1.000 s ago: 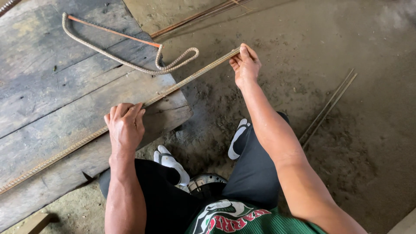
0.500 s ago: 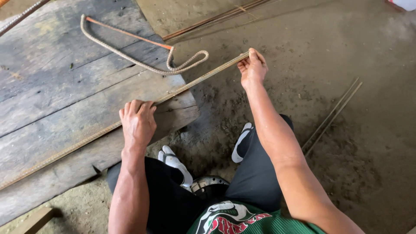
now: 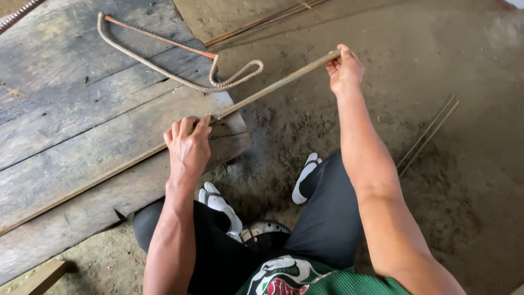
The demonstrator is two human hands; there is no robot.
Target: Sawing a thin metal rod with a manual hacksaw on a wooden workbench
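A long thin steel rod [image 3: 273,87] lies slantwise across weathered wooden planks [image 3: 71,109] and sticks out past their right end over the dirt. My right hand [image 3: 344,68] grips the rod's free end, held up above the ground. My left hand [image 3: 188,145] presses flat on the rod where it rests near the planks' edge, fingers together over it. The rod's far left part runs on along the planks toward the lower left.
A bent ribbed bar [image 3: 180,79] with a looped end and a thin orange rod [image 3: 158,38] lie on the planks behind. More thin rods [image 3: 428,136] lie on the dirt at right, others [image 3: 262,22] at top. My feet in white sandals [image 3: 305,177] stand below.
The view has shifted, so planks and rod sit further right in the frame. Both hands keep their hold on the rod; its free end stays raised.
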